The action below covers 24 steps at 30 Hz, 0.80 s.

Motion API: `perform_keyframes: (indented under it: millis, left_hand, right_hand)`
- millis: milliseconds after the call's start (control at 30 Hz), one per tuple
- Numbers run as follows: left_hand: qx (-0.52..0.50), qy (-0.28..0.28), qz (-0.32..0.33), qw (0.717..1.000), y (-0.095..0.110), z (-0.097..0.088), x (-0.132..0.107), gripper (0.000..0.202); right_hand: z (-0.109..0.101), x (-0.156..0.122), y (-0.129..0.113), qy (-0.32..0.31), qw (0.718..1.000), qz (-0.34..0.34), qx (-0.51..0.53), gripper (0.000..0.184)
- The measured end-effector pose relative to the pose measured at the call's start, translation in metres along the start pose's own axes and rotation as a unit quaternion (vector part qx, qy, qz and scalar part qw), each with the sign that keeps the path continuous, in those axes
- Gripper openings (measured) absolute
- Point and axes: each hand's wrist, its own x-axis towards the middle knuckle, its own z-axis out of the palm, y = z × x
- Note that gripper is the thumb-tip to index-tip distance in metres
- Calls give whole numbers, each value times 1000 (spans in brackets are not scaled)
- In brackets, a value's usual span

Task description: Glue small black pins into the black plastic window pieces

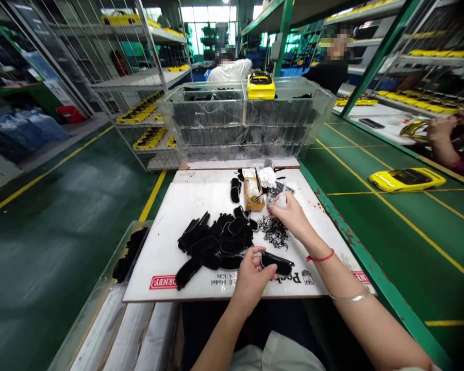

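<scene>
black piece (277, 264): glossy, oblong, rounded, above near part of worktop (158, 239) | left grip (251, 275): fingers and thumb pinching its left end | right grip (294, 216): pinching whitish translucent object (281, 200) near thin twiggy black bits (274, 233) | heap of shiny black pieces (216, 241) leftward | amber open box (254, 205) beyond | worktop flat, white, printed

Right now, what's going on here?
The left hand holds a black part near the front edge of a white board. The right hand appears to grip a pale translucent item, close to a pile of small black pieces. Left of that pile lies a heap of larger black parts.
</scene>
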Motion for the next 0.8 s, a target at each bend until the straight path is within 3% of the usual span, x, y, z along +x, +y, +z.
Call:
perform_keyframes:
  millis: [200, 400, 600, 800]
  left_hand:
    - [9, -4, -1, 1000, 3, 1, -1, 48]
    - [7, -11, 3, 1000, 5, 0, -3, 46]
    - [4, -24, 11, 1000, 3, -1, -4, 45]
    - [7, -24, 21, 999, -1, -1, -2, 44]
  right_hand:
    - [22, 27, 10, 28, 995, -58, -79, 22]
    - [18, 23, -1, 90, 982, -106, -129, 13]
    - [-14, -25, -21, 168, 966, -165, -108, 17]
    - [-34, -84, -24, 125, 979, -93, -134, 20]
